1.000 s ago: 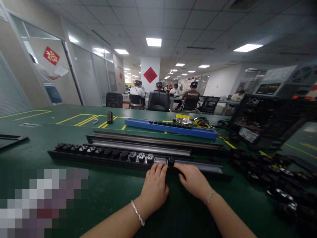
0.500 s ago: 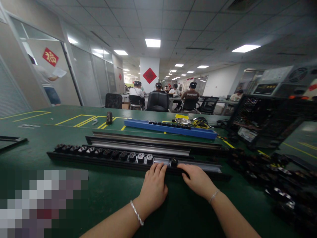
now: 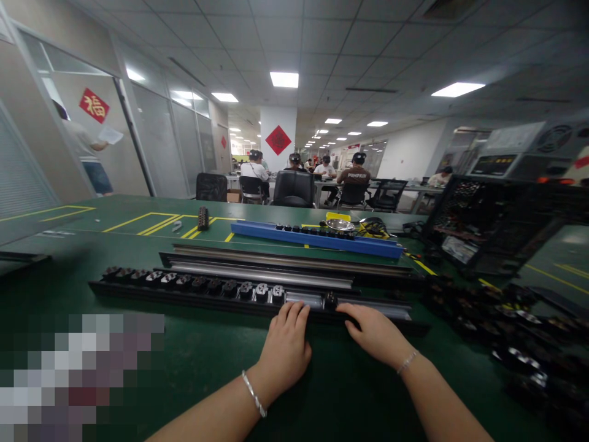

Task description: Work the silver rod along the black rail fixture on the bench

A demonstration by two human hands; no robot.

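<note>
A long black rail [image 3: 202, 303] lies across the green table in front of me. A row of black and pale socket modules [image 3: 230, 288] fills its left half. My left hand [image 3: 286, 337] hooks its fingers over the rail's near edge, just right of the row, thumb hanging lower. Farther right, one black socket module [image 3: 330, 300] sits apart from the others in the channel. My right hand [image 3: 375, 330] has its fingertips closed against that module's right side; part of the grip is hidden. Bare grey channel [image 3: 304, 300] shows between the row and this module.
Behind lie more long metal rails [image 3: 276, 275] and a blue rail [image 3: 313, 239] with black modules. A heap of black parts [image 3: 519, 344] is at right, beside an open black computer case [image 3: 478, 227]. A small module stack [image 3: 203, 218] stands at back left.
My right hand and the single black socket module have slid slightly right along the rail, widening the gap from the row. My left hand stays on the rail's edge.
</note>
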